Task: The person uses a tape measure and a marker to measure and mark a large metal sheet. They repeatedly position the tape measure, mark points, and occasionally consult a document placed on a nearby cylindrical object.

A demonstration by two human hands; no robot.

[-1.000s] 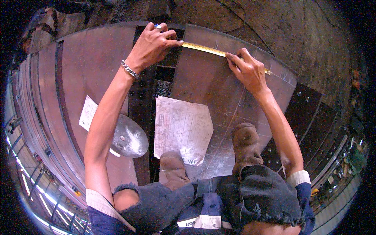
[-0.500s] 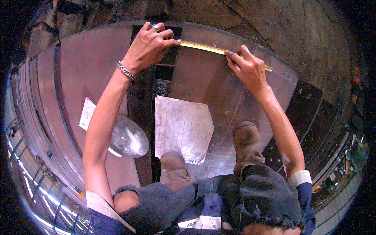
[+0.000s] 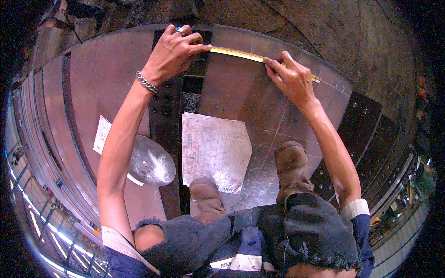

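Note:
A yellow tape measure blade (image 3: 237, 53) stretches between my two hands, along the far edge of a brown steel plate (image 3: 236, 88). My left hand (image 3: 175, 51) pinches it at the left, thumb and fingers closed around its end; whether a case is hidden in that palm I cannot tell. Farther right, my right hand (image 3: 292, 76) is closed on the blade, thumb and fingertips pressing it near the plate. A short piece of the blade shows past the right hand. Thin scribed lines and pale marks run across the plate near that hand.
A creased drawing sheet (image 3: 218, 148) lies in front of my boots (image 3: 292, 164). To its left sit a round grey metal disc (image 3: 153, 161) and a white paper (image 3: 102, 134). Dark drilled plates (image 3: 357, 116) lie at right, and long steel strips (image 3: 51, 125) at left.
Both hands and the tape have shifted very slightly left with the view. The grip of each hand on the blade looks the same.

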